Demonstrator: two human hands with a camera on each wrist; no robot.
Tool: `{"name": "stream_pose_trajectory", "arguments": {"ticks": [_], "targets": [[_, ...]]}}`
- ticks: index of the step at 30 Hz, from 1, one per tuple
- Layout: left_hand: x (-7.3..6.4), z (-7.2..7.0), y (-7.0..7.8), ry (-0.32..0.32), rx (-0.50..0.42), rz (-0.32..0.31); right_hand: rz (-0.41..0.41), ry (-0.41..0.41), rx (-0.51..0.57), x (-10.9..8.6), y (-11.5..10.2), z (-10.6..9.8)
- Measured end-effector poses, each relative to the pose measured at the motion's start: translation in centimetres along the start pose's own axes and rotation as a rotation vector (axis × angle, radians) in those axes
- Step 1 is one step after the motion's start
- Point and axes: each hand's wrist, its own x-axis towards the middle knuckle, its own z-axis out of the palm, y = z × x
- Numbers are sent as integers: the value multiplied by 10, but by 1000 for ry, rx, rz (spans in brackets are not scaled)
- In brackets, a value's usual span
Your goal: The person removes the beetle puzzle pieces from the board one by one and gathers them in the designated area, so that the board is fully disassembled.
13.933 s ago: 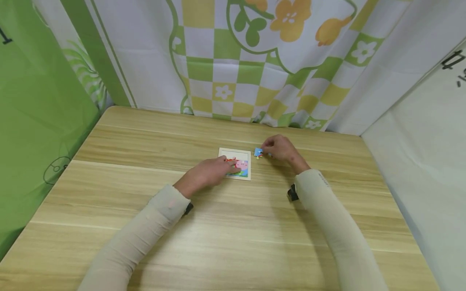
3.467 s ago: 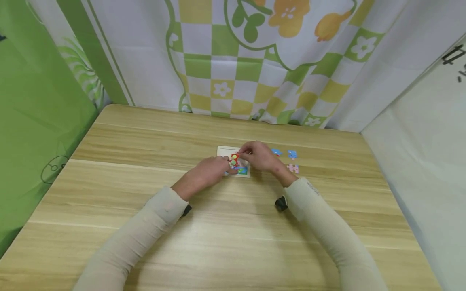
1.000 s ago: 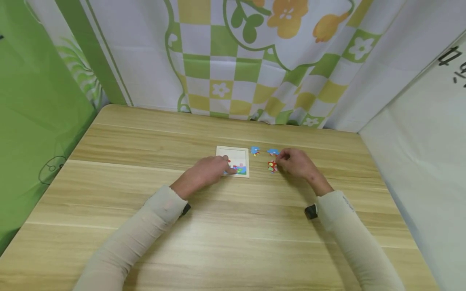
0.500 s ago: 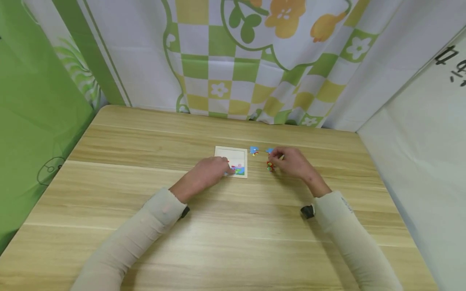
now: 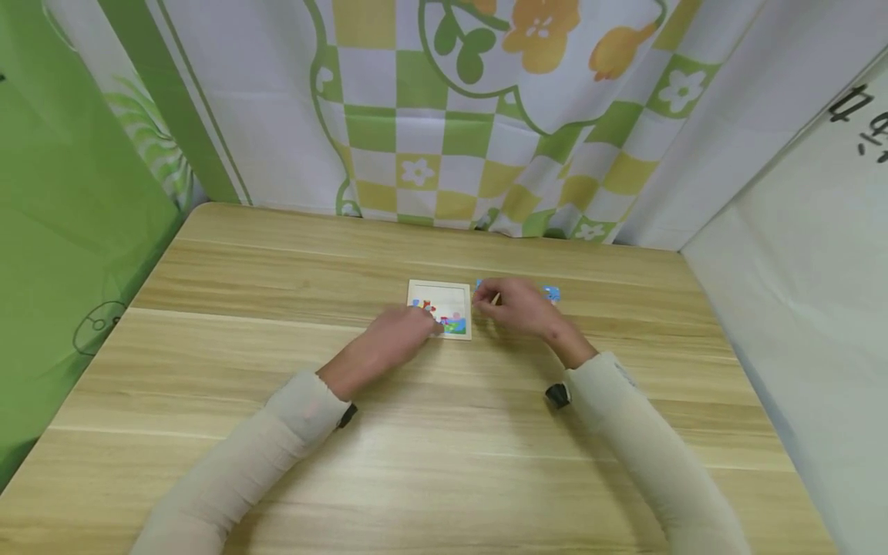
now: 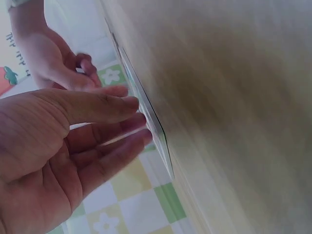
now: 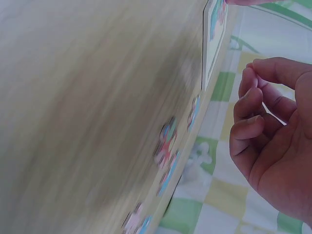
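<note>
Head view, looking down: a wood-grain counter [image 5: 444, 470] with a square pale puzzle frame [image 5: 437, 283] lying flat toward its far side. Picture pieces [image 5: 455, 326] in green, blue and pink line the frame's near part; pale backing shows above them, with some red and blue at the left. The left hand [image 5: 394, 338] comes in from the lower left, its fingertips over the frame's near-left part. The right hand [image 5: 519, 308] is just beside the frame's right edge, narrow, its fingers curled. One blue piece [image 5: 480, 284] peeks out behind its fingertips; a second blue piece [image 5: 552, 293] lies beyond its far side. Both arms wear light sleeves [image 5: 243, 455]. Behind the counter hangs a green, yellow and white checked curtain [image 5: 430, 131].

Left wrist view: the left hand fills the left side, loosely spread, fingers nearly straight, their tips at the thin edge of the frame. The right hand shows behind it.

Right wrist view: the right hand has thumb and forefinger tips together, the other fingers bent, held apart from the loose pieces. Below the frame's corner, several lie on the counter, among them a red and green piece [image 7: 166, 146] and a pink piece [image 7: 132, 220], both slightly blurred.
</note>
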Motion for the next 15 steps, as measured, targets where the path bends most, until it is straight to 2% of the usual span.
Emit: {"name": "stream_pose_trajectory", "arguments": {"ticks": [4, 10, 15], "targets": [[-5, 2, 11, -10, 24, -7, -25, -27, -6, 10, -3, 5], [-12, 4, 25, -137, 44, -33, -48, -91, -13, 24, -7, 13], [-14, 5, 28, -203, 23, -66, -25, -152, -23, 35, -9, 18]]}}
